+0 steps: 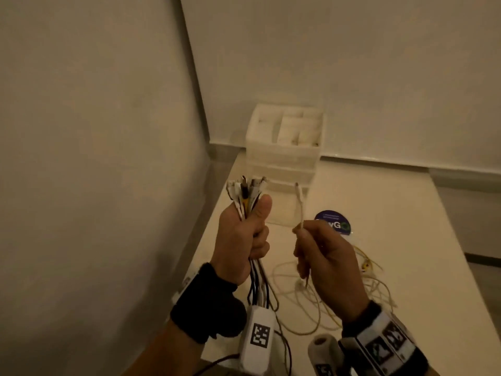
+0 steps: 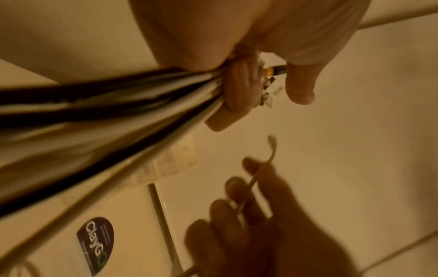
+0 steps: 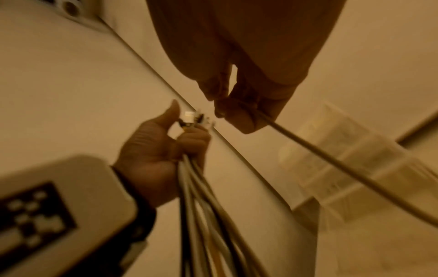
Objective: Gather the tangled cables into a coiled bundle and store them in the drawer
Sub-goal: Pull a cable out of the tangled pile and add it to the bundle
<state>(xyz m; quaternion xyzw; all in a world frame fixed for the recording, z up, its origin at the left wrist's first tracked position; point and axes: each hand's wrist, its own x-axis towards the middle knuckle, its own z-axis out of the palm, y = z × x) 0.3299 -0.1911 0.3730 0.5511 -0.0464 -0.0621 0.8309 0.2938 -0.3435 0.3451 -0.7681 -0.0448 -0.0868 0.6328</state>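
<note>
Readable text: one brand label
A dark round sticker [image 2: 96, 245] lying on the desk [image 1: 406, 226] reads "ClayGO"; its smaller print is too blurred to read

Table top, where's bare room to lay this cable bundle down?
Bare table lies right of the round sticker, up to the far wall, and between the drawer unit and that sticker. It is crowded nearer you: loose cables sprawl under the right hand.
</note>
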